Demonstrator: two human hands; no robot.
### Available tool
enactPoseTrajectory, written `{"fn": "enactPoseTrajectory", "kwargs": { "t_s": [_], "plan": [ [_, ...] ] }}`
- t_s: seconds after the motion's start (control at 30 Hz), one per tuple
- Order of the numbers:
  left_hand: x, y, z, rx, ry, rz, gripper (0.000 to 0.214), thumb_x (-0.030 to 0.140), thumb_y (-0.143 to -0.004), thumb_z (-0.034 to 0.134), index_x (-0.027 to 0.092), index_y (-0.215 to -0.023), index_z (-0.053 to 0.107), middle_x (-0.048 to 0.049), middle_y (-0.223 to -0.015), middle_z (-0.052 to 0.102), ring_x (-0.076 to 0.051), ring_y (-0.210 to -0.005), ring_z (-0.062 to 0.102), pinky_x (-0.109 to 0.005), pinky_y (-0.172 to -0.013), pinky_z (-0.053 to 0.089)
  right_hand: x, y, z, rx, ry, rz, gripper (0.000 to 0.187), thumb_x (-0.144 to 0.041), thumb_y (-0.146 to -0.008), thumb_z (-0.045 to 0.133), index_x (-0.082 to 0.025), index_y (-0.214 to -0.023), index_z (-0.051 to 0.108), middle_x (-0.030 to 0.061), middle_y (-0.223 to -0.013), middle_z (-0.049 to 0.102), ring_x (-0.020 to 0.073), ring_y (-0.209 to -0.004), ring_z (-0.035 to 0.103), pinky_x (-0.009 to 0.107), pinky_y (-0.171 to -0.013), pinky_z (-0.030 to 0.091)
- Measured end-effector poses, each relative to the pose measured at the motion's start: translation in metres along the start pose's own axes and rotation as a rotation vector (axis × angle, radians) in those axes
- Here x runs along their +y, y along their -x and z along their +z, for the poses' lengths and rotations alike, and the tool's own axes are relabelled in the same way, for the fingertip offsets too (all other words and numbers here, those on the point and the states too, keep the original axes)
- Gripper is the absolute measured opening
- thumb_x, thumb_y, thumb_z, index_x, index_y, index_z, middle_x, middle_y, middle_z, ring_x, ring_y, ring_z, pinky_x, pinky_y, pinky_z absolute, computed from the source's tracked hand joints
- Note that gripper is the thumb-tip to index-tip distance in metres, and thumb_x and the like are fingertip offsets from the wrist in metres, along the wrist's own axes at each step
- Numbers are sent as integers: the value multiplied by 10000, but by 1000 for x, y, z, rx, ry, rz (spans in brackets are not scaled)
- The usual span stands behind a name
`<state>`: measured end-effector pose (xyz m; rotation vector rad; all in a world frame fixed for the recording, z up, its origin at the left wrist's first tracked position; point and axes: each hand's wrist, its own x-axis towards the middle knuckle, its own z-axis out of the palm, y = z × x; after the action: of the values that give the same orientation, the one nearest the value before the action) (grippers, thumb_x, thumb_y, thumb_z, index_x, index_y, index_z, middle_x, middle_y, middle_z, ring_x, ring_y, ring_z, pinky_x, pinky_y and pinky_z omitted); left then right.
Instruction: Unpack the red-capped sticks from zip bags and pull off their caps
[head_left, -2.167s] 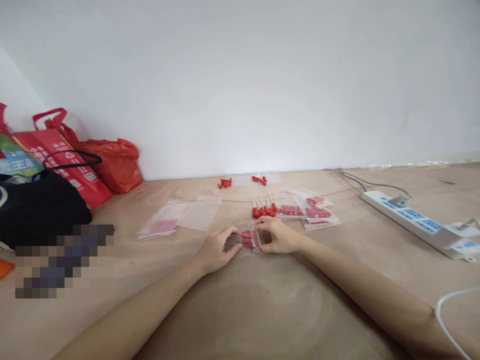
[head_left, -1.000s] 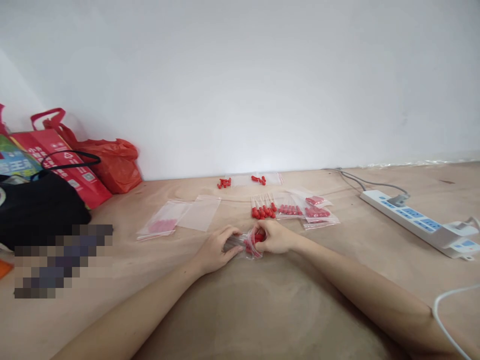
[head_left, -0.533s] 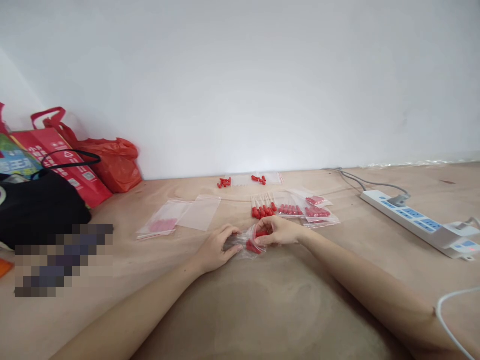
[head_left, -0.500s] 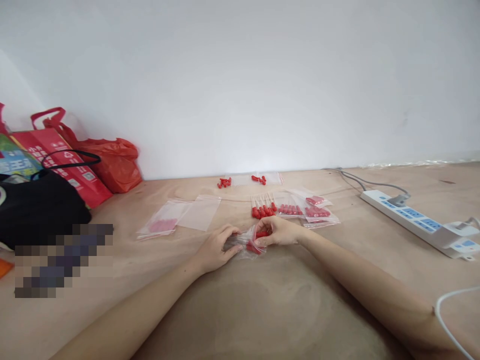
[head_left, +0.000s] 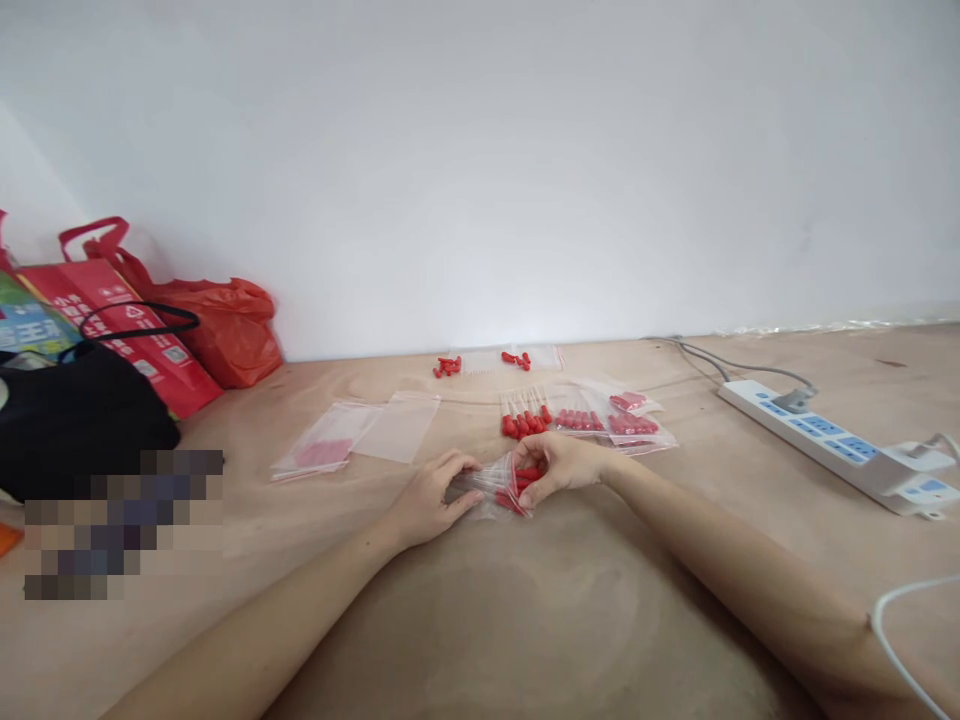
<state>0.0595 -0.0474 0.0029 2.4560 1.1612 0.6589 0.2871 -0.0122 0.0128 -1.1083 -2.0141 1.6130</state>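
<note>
While the left hand (head_left: 436, 500) grips the clear bag (head_left: 496, 478), the right hand (head_left: 562, 468) is closed on red pieces (head_left: 529, 474) at the bag's mouth, to the right of the left-hand grip. Just beyond the right hand lie red-headed sticks (head_left: 526, 420), with filled bags (head_left: 658, 438) farther right; flat bags (head_left: 405, 428) lie beyond the left hand, and a power strip (head_left: 804, 426) sits well to the right of both.

At the left, a red shopping bag (head_left: 142, 350), printed with white lettering, is flanked by a red plastic bag (head_left: 229, 335) and partly hidden by a black bag (head_left: 82, 425). At the right, a grey plug (head_left: 793, 400) is seated in a white power strip (head_left: 814, 430), and a white cable (head_left: 879, 607) is seen curving nearer by. The background is filled by a pale wall (head_left: 487, 170).
</note>
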Motion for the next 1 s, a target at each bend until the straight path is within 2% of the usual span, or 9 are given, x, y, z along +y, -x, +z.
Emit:
{"fn": "enactPoseTrajectory", "kwargs": {
  "t_s": [0.1,0.3,0.43,0.53,0.67,0.83,1.0],
  "plan": [
    [-1,0,0,1,-6,6,194,309,-797,504,189,-949,512,-43,-929,573,-168,-833,534,-297,-731,428,1,-1,2,4,34,9,460,-174,-400,774,-150,-806,558,-31,-726,620,93,-641,563,189,-549,434],
    [-2,0,0,8,-6,8,211,320,-797,498,190,-962,518,-44,-936,571,-172,-843,528,-303,-743,426,-1,1,-11,22,-148,135,370,-147,-538,703,-161,-874,548,-40,-629,620,70,-503,566,161,-448,433],
    [1,-1,-1,9,-2,-11,214,326,-790,501,194,-958,522,-40,-935,575,-173,-848,533,-303,-747,429,3,2,-24,61,-339,109,300,-167,-566,725,-144,-829,584,-8,-693,648,73,-534,596,183,-512,498],
    [3,-1,-2,6,-1,-22,204,319,-785,507,190,-943,527,-40,-928,578,-171,-839,539,-298,-743,429,5,3,-32,103,-393,72,263,-210,-599,727,-135,-818,603,14,-736,659,70,-563,601,174,-526,504],
    [4,-1,-3,4,-11,-28,203,304,-788,506,186,-952,526,-40,-928,581,-168,-827,541,-298,-735,427,6,5,-33,100,-384,54,326,-204,-577,749,-149,-863,604,11,-792,658,65,-577,599,168,-524,503],
    [3,-1,-3,2,-15,-33,208,317,-786,502,191,-951,525,-38,-921,582,-171,-826,540,-301,-732,432,6,1,-31,161,-348,59,299,-281,-602,738,-142,-830,605,-2,-714,643,54,-524,573,164,-490,482],
    [3,-1,-3,8,-3,-30,205,317,-779,510,193,-941,524,-40,-926,585,-174,-838,544,-310,-748,438,-4,15,-56,270,-211,-4,269,-324,-589,733,-141,-757,628,-2,-664,642,54,-512,551,177,-492,472]
  ]
}}
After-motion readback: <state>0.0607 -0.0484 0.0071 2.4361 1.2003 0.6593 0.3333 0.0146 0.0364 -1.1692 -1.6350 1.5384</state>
